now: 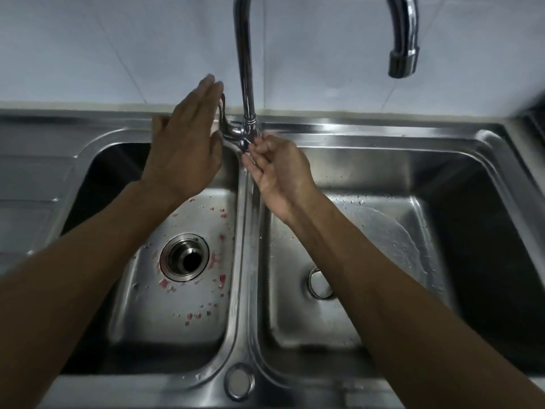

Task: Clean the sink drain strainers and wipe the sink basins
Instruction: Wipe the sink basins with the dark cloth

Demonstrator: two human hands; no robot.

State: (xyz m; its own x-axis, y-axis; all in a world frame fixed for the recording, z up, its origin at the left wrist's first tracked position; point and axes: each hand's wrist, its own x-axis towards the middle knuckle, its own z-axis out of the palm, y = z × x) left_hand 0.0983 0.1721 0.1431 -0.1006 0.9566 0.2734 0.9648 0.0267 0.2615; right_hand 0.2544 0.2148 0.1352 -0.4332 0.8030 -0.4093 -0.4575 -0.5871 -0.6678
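Closest to me, the front rim of the steel sink (147, 391) carries a small round capped hole (239, 382) in line with the ridge between the two bowls. Both bare forearms reach over the bowls towards the wall.

The left basin (141, 305) has pink specks and water drops scattered over its floor. Its drain (184, 257) is a steel ring around a dark opening. The right basin (398, 231) is wet, with a film of water across the floor. Its drain (320, 283) shows a ring with a pale centre and is half hidden under the right forearm.

Farther back, the left hand (184, 143) has its grip released, the fingers straight and together, lying against the upright tap lever (221, 113). The right hand (278, 166) has its fingers curled at the tap base (240, 135), fingertips right against the chrome. I cannot tell whether that grip is grasping any part of it.

The tap neck (246, 69) rises from the base and arches over. Its outlet (404, 63) hangs above the right basin, in front of the white tiled wall (118, 54).
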